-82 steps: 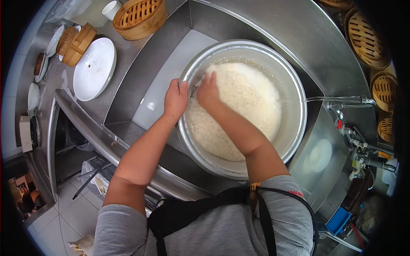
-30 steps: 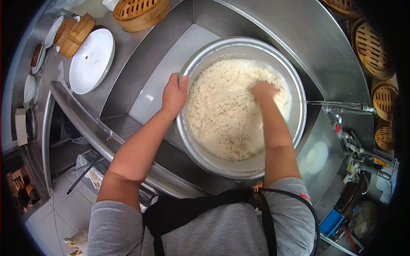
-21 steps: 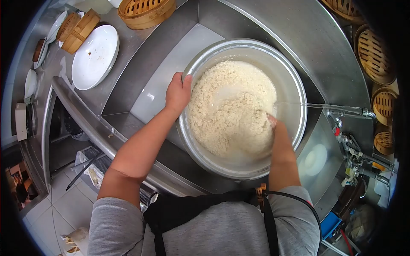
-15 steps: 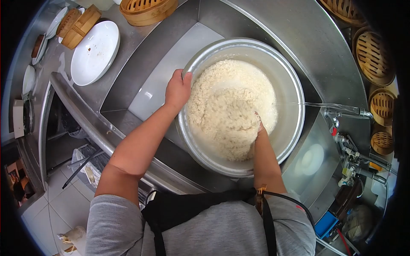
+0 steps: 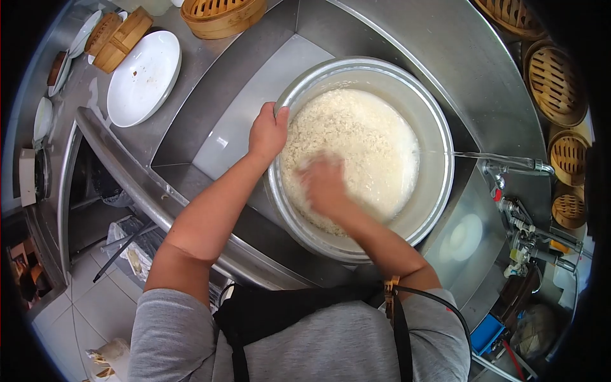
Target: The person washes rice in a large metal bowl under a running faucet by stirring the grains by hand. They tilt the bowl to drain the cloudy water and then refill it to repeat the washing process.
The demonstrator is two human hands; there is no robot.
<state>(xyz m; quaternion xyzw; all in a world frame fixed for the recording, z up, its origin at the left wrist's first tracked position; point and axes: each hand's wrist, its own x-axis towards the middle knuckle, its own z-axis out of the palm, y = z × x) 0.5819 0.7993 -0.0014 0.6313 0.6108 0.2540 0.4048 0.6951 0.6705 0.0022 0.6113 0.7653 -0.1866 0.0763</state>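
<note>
A large round metal pot [image 5: 439, 191] stands in a steel sink, holding white rice [image 5: 363, 140] in cloudy water. On the pot's left rim my left hand [image 5: 267, 132] is closed, thumb over the edge and fingers around the outside. My right hand [image 5: 323, 183] is over the left part of the rice, smeared by motion, so its fingers do not show clearly. From the faucet [image 5: 541, 168] at the right, a thin stream of water runs over the rim into the pot.
The steel sink [image 5: 238, 95] surrounds the pot. White plates, among them a large one [image 5: 144, 79], and a bamboo steamer [image 5: 223, 16] sit on the left counter. More bamboo steamers [image 5: 555, 83] line the right side. Pipes and valves [image 5: 522, 232] stand at the sink's right edge.
My right hand has come out of the rice at the pot's right side and moved left across it. The heaped rice has settled flatter. My left hand stays on the rim.
</note>
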